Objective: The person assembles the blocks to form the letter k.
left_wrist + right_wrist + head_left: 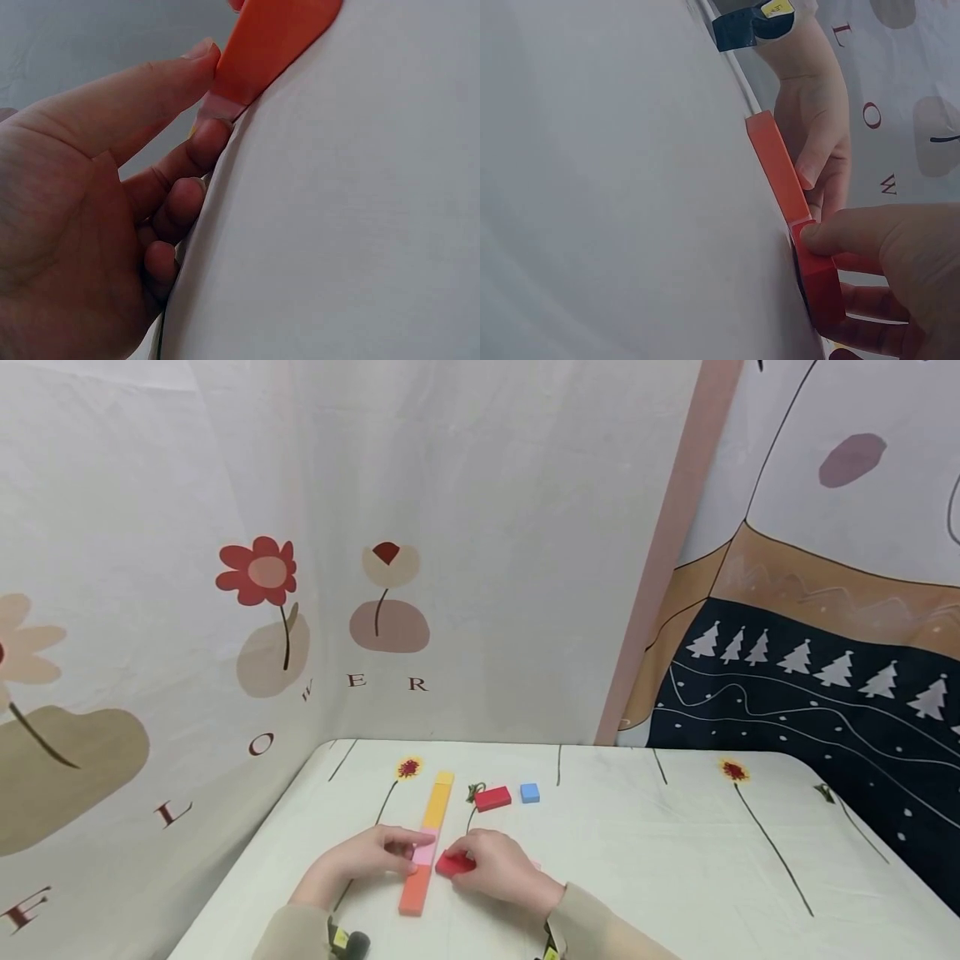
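Observation:
A straight row of flat blocks lies on the table, running away from me in the head view: an orange block (pixel 412 897) nearest, then a pink block (pixel 423 853), a yellow-orange block (pixel 434 812) and a small yellow block (pixel 446 777). My left hand (pixel 363 853) rests along the row's left side, thumb against the orange block and a fingertip at the pink one, fingers loosely bent. Just right of the row, my right hand (pixel 497 864) pinches a red block (pixel 450 866) between thumb and fingers. In the right wrist view this red block (pixel 821 289) appears close beside the orange block's end.
Beyond my right hand lie another red block (pixel 492 799) and a small blue block (pixel 530 793). A pale pink bit (pixel 536 864) shows behind the right hand, mostly hidden. White cloth with printed flowers covers the table (pixel 645 860); printed curtains (pixel 510 568) hang behind it.

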A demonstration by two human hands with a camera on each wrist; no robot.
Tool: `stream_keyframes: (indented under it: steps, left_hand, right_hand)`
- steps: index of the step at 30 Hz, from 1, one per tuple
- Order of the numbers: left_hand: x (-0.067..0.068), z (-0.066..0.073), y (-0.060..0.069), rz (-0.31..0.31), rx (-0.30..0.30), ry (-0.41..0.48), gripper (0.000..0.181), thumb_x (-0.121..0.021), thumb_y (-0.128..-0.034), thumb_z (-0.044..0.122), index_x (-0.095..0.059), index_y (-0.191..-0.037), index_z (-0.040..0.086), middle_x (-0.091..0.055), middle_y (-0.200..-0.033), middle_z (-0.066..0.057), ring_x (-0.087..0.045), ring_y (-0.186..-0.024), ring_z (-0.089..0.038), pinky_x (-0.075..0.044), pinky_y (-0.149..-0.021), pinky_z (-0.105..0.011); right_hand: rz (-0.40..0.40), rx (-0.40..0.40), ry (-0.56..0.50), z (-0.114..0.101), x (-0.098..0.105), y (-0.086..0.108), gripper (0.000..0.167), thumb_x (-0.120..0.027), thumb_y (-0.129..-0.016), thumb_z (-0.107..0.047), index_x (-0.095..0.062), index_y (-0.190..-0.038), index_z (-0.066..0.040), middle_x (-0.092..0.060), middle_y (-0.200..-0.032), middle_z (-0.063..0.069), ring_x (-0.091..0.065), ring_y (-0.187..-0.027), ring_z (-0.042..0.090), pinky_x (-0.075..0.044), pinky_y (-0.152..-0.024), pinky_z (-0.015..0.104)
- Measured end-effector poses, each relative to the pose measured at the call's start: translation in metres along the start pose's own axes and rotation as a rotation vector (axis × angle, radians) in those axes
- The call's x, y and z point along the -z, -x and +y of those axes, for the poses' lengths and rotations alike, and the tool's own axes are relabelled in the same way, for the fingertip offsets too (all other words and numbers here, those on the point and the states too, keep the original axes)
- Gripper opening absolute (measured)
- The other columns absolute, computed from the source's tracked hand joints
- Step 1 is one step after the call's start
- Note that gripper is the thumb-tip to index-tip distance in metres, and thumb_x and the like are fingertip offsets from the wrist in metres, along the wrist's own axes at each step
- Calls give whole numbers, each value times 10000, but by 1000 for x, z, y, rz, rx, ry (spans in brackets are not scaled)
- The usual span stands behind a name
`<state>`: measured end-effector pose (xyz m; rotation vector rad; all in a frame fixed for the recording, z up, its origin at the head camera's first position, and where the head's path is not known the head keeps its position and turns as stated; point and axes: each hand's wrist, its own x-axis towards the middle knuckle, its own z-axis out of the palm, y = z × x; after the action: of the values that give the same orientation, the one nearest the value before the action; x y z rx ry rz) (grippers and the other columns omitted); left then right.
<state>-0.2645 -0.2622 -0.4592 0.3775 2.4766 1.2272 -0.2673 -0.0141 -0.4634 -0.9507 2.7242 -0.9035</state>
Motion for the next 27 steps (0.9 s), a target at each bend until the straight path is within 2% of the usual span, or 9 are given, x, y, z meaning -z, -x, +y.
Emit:
stream_keyframes:
  steps: [27]
  left_hand:
    - [-1, 1, 1, 7, 30, -2, 435, -777, -817, 244, -681, -1241, 259, -563, -939, -13, -469, -989, -217, -372, -802, -423]
  right_hand:
    - [5, 17, 21, -1, -5, -2, 289, -822, -774, -230, -744, -1053, -226, -579, -862, -173, -475, -748, 14, -426, -678, 224]
